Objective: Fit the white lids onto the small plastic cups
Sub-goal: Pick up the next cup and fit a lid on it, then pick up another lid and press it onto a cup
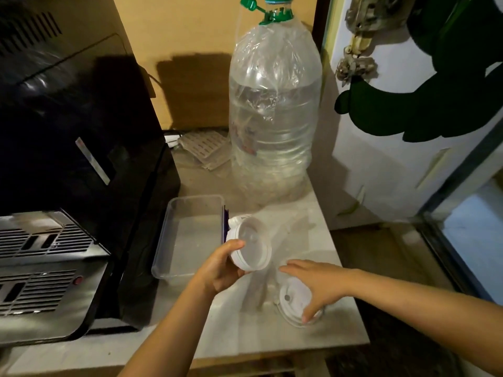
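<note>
My left hand [221,266] grips a small clear plastic cup [251,244] with a white lid on it, tilted on its side above the marble counter, its clear bottom facing me. My right hand [317,285] rests over a second small cup [296,302] that stands on the counter near the front right. That cup wears a white lid with a small hole, and my thumb and fingers hold its rim. The two cups are apart by about a hand's width.
A clear rectangular plastic tray [190,235] lies left of the cups. A big water bottle [273,112] with a green cap stands behind. A black appliance [81,148] fills the left side. The counter's edge [351,317] drops off at the right.
</note>
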